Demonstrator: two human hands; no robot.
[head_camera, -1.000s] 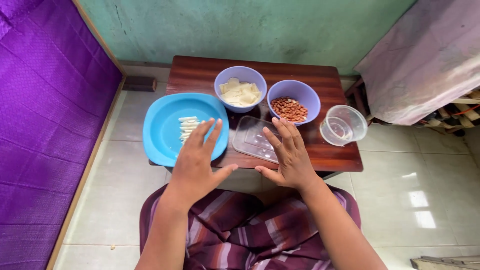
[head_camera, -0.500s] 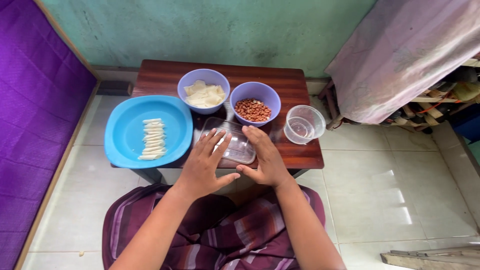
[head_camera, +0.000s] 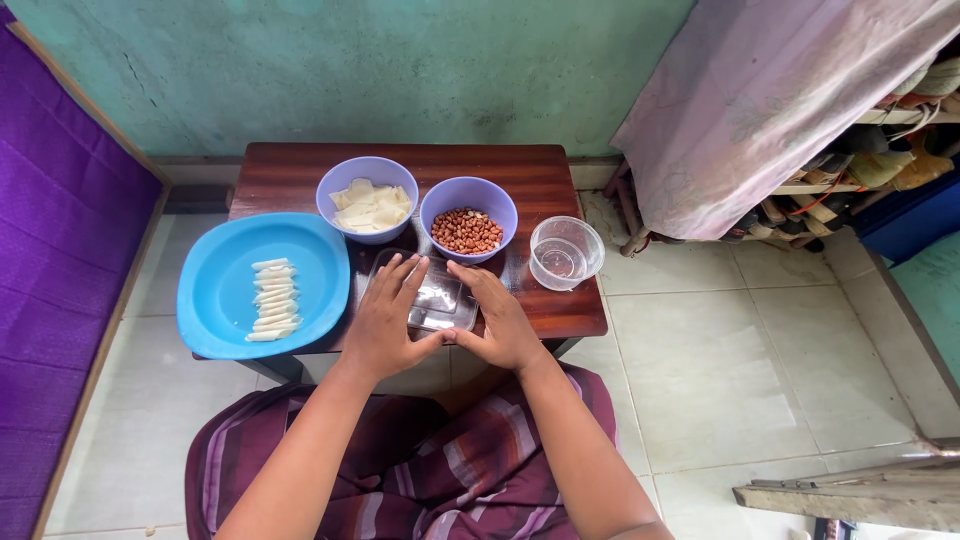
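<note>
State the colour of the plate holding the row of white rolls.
Bright blue; the plate shows clearly in the head view, left of both hands.

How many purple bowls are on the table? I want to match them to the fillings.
2. One purple bowl with pale flat pieces sits at the back, left of centre; the other purple bowl with peanuts is just to its right, beyond the hands. None seems hidden.

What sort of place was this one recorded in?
Probably a room at home, set up for preparing food. A low wooden table stands on a tiled floor against a painted green wall, and a cloth-covered rack holds shoes beside it.
</note>
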